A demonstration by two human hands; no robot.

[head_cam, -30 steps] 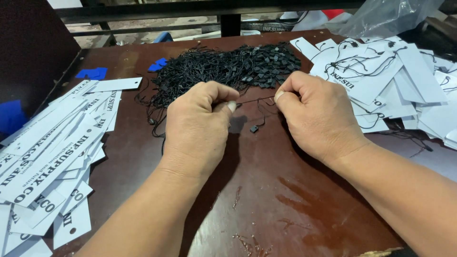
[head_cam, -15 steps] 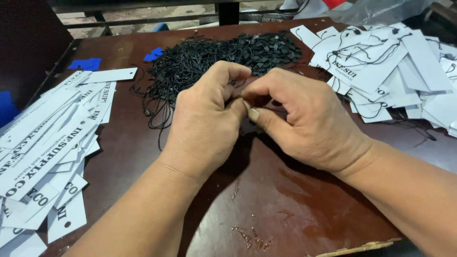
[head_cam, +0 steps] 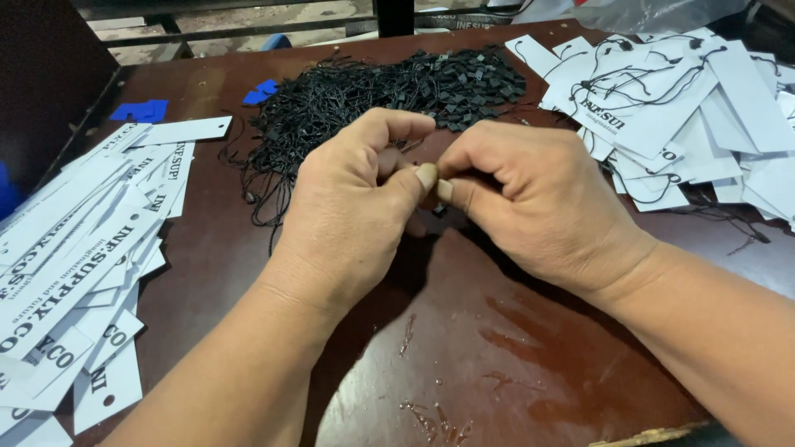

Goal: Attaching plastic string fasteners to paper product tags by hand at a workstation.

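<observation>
1. Dark brown wooden tabletop (head_cam: 248, 257) beneath everything.
2. White rectangular paper tags (head_cam: 74, 248) left of black string pile (head_cam: 373, 91); strung tags (head_cam: 662, 108) right.
3. Left hand (head_cam: 356, 207) and right hand (head_cam: 530, 199) just before pile, thumbs touching, pinching a thin black string (head_cam: 437, 211), mostly hidden.

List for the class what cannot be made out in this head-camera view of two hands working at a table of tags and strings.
- What the left hand and right hand pinch: hidden by the curled fingers, head view.
- The white tags at left: cut off by the left edge.
- The strung tags at right: cut off by the right edge.
- Single strands in the black string pile: too fine and tangled to separate.
</observation>
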